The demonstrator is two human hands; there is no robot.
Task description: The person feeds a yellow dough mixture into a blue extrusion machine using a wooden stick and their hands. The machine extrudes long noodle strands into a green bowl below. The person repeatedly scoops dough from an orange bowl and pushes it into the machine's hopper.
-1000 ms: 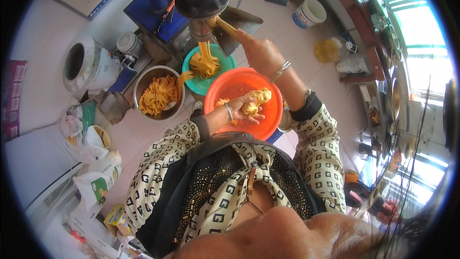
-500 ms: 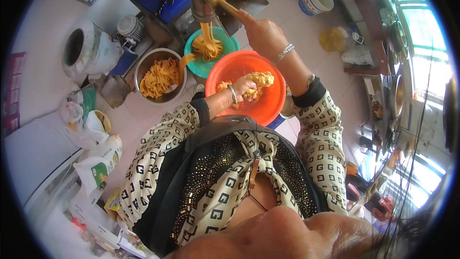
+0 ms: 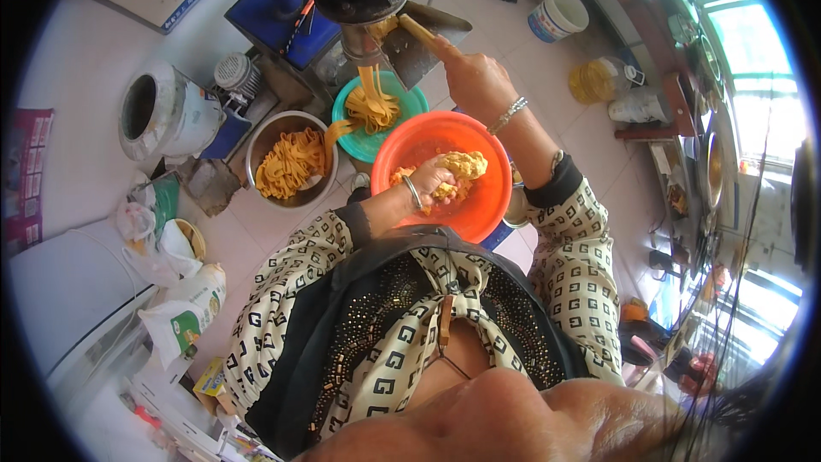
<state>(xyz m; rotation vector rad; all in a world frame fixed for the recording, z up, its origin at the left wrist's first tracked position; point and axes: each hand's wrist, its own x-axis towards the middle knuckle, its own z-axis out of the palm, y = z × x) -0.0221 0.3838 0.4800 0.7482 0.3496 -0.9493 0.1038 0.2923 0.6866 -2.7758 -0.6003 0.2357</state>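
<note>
My left hand [image 3: 432, 186] is closed round a lump of yellow dough [image 3: 463, 165], held over the orange basin [image 3: 493, 216], with more dough pieces lying inside. Farther off, my right hand [image 3: 479, 84] grips a wooden stick [image 3: 421, 33], whose far end rests against dough at the mouth of the noodle machine [image 3: 363, 0]. Wide yellow noodles [image 3: 371, 90] hang from the machine's outlet and fold into a teal basin [image 3: 409, 129]. A steel bowl [image 3: 251, 173] left of it contains a heap of the same noodles, and one strand bridges the two.
On the left stand a white drum-shaped vessel [image 3: 147, 111], a grey motor [image 3: 237, 72] and several plastic bags [image 3: 161, 244]. To the right are a white bucket [image 3: 561, 15], a jug of yellow oil [image 3: 594, 80] and a cluttered shelf [image 3: 646, 130]. A metal tray [image 3: 428, 38] juts from the machine.
The whole view has shifted slightly, so the basins sit lower in the picture and more of the machine shows. Both hands keep their holds; the stick's end stays at the machine mouth.
</note>
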